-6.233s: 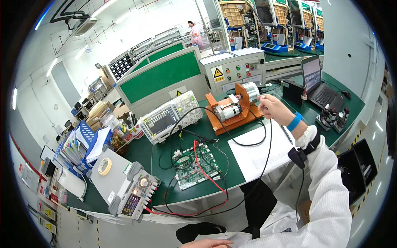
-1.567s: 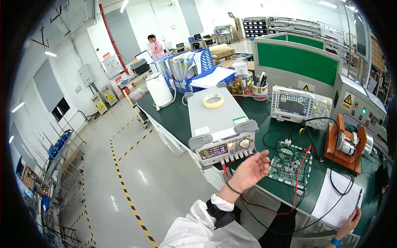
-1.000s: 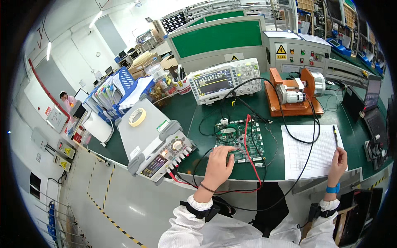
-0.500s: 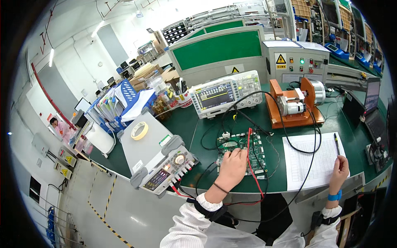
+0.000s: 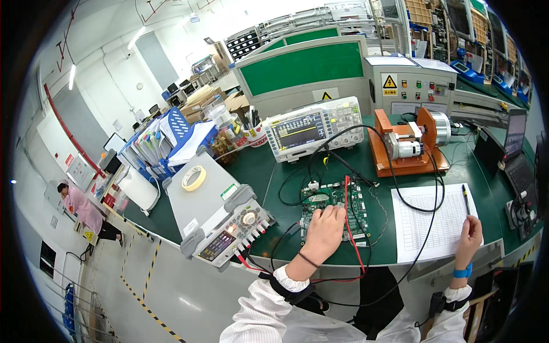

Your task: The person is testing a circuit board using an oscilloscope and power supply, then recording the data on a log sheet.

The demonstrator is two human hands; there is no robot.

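Note:
A green circuit board (image 5: pixel 357 214) lies flat near the table's front edge, with wires and red and black leads across it. My left hand (image 5: pixel 325 231) rests over its left half, palm down, fingers bent and pressed together. Its fingertips are at the components, and whatever they hold is hidden. My right hand (image 5: pixel 470 233) hangs at the right edge of a white printed sheet (image 5: pixel 417 228), its fingers curled closed, with nothing visible in them. Just beyond those fingertips, a dark pen (image 5: pixel 465 197) lies on the sheet.
An oscilloscope (image 5: pixel 297 134) stands behind the board. On the left sits a bench power supply (image 5: pixel 220 228) with a tape roll (image 5: pixel 194 178) on top. A motor on an orange stand (image 5: pixel 409 163) and a laptop (image 5: pixel 514 154) are to the right. Black cables (image 5: pixel 394 171) loop over the table.
My left hand has shifted slightly to the right over the board. My right hand stays put. At the far left, a person in pink has come further into view, upright on the floor.

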